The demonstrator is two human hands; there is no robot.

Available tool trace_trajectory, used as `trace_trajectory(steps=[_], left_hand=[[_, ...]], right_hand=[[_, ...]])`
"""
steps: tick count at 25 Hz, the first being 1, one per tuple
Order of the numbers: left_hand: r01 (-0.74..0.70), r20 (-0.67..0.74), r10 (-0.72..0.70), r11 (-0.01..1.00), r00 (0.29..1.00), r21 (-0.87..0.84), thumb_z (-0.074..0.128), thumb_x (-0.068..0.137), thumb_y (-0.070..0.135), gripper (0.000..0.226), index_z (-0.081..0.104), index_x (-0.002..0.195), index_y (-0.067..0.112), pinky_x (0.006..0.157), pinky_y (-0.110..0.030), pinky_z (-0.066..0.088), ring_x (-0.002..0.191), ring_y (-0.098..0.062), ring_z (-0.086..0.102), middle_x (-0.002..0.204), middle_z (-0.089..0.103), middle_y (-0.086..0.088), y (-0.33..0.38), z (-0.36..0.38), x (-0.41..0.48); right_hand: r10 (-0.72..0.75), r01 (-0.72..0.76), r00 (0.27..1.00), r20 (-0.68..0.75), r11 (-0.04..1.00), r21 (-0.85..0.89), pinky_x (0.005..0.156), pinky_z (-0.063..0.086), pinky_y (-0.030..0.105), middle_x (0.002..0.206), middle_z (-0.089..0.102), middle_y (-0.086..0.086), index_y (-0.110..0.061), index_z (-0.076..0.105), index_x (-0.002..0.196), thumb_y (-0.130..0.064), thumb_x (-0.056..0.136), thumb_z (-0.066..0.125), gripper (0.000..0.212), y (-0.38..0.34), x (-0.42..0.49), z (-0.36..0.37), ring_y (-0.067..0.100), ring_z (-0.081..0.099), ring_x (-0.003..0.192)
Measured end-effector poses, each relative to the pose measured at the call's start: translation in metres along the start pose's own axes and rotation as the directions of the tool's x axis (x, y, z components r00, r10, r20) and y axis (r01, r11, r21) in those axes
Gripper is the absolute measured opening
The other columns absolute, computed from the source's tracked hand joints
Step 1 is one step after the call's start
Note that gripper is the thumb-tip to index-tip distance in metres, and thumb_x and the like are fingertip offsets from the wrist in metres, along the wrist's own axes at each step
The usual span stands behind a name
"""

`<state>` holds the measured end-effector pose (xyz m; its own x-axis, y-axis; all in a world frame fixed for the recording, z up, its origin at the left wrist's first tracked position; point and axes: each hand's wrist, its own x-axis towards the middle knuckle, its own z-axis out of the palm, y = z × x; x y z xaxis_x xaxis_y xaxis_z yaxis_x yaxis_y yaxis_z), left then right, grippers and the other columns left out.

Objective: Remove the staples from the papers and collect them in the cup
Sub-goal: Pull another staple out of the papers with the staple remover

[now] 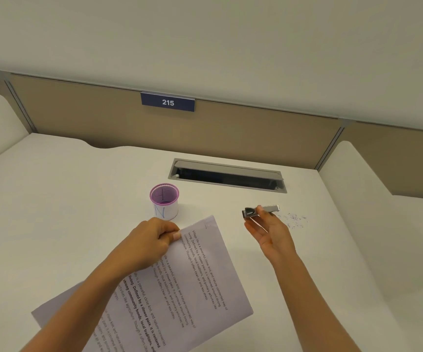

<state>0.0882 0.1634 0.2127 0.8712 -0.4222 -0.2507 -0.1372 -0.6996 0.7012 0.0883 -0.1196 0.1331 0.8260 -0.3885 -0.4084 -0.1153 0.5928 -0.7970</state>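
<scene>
Head view: your left hand (152, 240) pinches the papers (192, 275) by the corner, steadying them for the staple remover (263, 210) your right hand (271, 232) pinches.

Papers (192, 275) run off bottom edge, left hand (152, 240) covers some text; specks (295, 219) on desk (53, 199) too small to identify.

Cup (164, 201) stood just beyond the papers' (192, 275) top corner, mouth open to an approach from above. Left hand (152, 240), pinching that corner, sat right in front of the cup and blocked the low near-side approach. Bare desk (213, 207) between the cup and the right hand (271, 232), which held the staple remover (261, 210), gave a lane. Cable-tray slot (227, 175) and partition (180, 128) closed the back.
</scene>
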Motion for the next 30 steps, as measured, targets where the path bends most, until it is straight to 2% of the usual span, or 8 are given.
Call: trace_trajectory(steps=[3, 5, 9, 11, 14, 16, 20, 30], left_hand=[[0.038, -0.012, -0.038, 0.999, 0.999, -0.022, 0.048, 0.098, 0.031, 0.023, 0.071, 0.093, 0.029, 0.079, -0.037, 0.058, 0.077, -0.011, 0.071, 0.088, 0.075, 0.009, -0.005, -0.005, 0.007], [0.062, -0.006, -0.063, 0.998, 0.998, -0.03, 0.047, 0.098, 0.032, 0.024, 0.071, 0.094, 0.029, 0.08, -0.038, 0.058, 0.077, -0.012, 0.071, 0.088, 0.075, 0.009, -0.008, -0.008, 0.013], [0.124, -0.002, -0.124, 0.992, 0.992, -0.031, 0.047, 0.098, 0.032, 0.028, 0.07, 0.085, 0.022, 0.074, -0.036, 0.057, 0.07, -0.013, 0.069, 0.079, 0.074, 0.001, -0.018, -0.01, 0.026], [0.146, -0.017, -0.147, 0.989, 0.989, -0.036, 0.048, 0.098, 0.032, 0.032, 0.067, 0.076, 0.018, 0.062, -0.031, 0.049, 0.059, -0.013, 0.062, 0.068, 0.07, -0.002, -0.025, -0.011, 0.032], [0.182, -0.02, -0.183, 0.982, 0.983, -0.046, 0.048, 0.098, 0.031, 0.037, 0.063, 0.064, 0.026, 0.054, -0.019, 0.041, 0.044, -0.001, 0.051, 0.052, 0.062, 0.012, -0.033, -0.009, 0.041], [0.205, -0.013, -0.206, 0.977, 0.978, -0.054, 0.05, 0.097, 0.03, 0.037, 0.062, 0.062, 0.029, 0.055, -0.023, 0.042, 0.045, -0.003, 0.05, 0.051, 0.061, 0.012, -0.037, -0.008, 0.046], [0.248, 0.005, -0.248, 0.965, 0.969, -0.08, 0.049, 0.097, 0.032, 0.028, 0.067, 0.076, 0.026, 0.074, -0.04, 0.054, 0.065, -0.02, 0.065, 0.075, 0.072, -0.004, -0.044, -0.008, 0.051], [0.261, 0.012, -0.261, 0.961, 0.965, -0.09, 0.049, 0.097, 0.033, 0.028, 0.068, 0.076, 0.032, 0.076, -0.04, 0.054, 0.073, -0.02, 0.07, 0.075, 0.074, 0.0, -0.048, -0.008, 0.057]], right_hand=[[-0.024, -0.01, 0.995, -0.1, 0.944, -0.331, 0.093, 0.052, 0.046, 0.129, 0.061, 0.017, -0.012, 0.056, 0.128, -0.02, 0.089, 0.066, 0.041, 0.001, 0.044, 0.003, 0.034, 0.064, 0.109], [-0.094, -0.002, 0.986, -0.136, 0.813, -0.582, 0.094, 0.051, 0.044, 0.135, 0.056, 0.017, -0.015, 0.05, 0.137, -0.02, 0.089, 0.067, 0.052, 0.002, 0.072, 0.008, 0.035, 0.06, 0.114], [-0.258, 0.121, 0.965, 0.041, 0.303, -0.945, 0.093, 0.05, 0.035, 0.124, 0.065, 0.015, -0.013, 0.055, 0.133, -0.027, 0.089, 0.066, 0.048, 0.012, 0.122, 0.016, 0.029, 0.065, 0.098], [-0.249, 0.126, 0.964, 0.097, 0.103, -0.987, 0.095, 0.049, 0.033, 0.12, 0.066, 0.013, -0.013, 0.06, 0.128, -0.028, 0.089, 0.066, 0.043, 0.019, 0.143, 0.024, 0.028, 0.065, 0.098], [-0.206, 0.137, 0.966, 0.158, -0.111, -0.984, 0.098, 0.045, 0.029, 0.118, 0.065, 0.011, -0.014, 0.063, 0.125, -0.026, 0.09, 0.064, 0.036, 0.033, 0.169, 0.036, 0.025, 0.062, 0.102], [-0.205, 0.153, 0.961, 0.184, -0.159, -0.975, 0.097, 0.045, 0.028, 0.117, 0.064, 0.01, -0.015, 0.063, 0.125, -0.025, 0.092, 0.061, 0.035, 0.044, 0.181, 0.041, 0.023, 0.061, 0.102], [-0.287, 0.21, 0.922, 0.26, -0.193, -0.958, 0.094, 0.048, 0.027, 0.116, 0.064, 0.009, -0.013, 0.063, 0.124, -0.024, 0.094, 0.058, 0.032, 0.06, 0.197, 0.041, 0.022, 0.059, 0.104], [-0.281, 0.28, 0.909, 0.307, -0.131, -0.951, 0.099, 0.045, 0.032, 0.13, 0.06, 0.01, -0.013, 0.059, 0.127, -0.024, 0.09, 0.065, 0.04, 0.067, 0.196, 0.028, 0.024, 0.054, 0.115]])
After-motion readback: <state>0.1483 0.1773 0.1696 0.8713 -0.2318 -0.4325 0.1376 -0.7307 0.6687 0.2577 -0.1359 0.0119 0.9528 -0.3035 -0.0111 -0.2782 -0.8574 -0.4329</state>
